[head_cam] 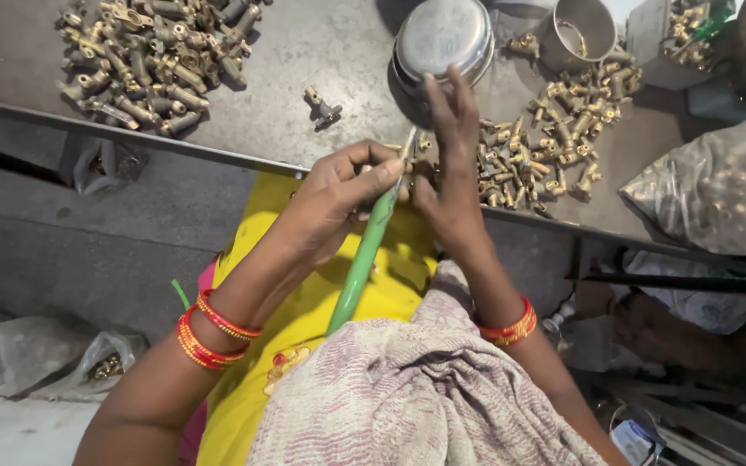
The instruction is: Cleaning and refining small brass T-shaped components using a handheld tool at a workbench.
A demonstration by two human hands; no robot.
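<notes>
At the centre of the frame the left hand (338,194) comes up from the lower left, wrist bent, its fingers (371,177) clenched around a long green-handled tool (363,259) that slants from the lap up to the desk (304,52) edge. The right hand (449,185) rises from the lower right, forearm nearly upright, index and middle fingers stretched up toward a steel bowl (442,36); thumb and lower fingers pinch something small at the tool's metal tip, too hidden to identify. Brass fittings (554,129) lie scattered just right of the hands, a bigger heap (153,56) in the upper left.
</notes>
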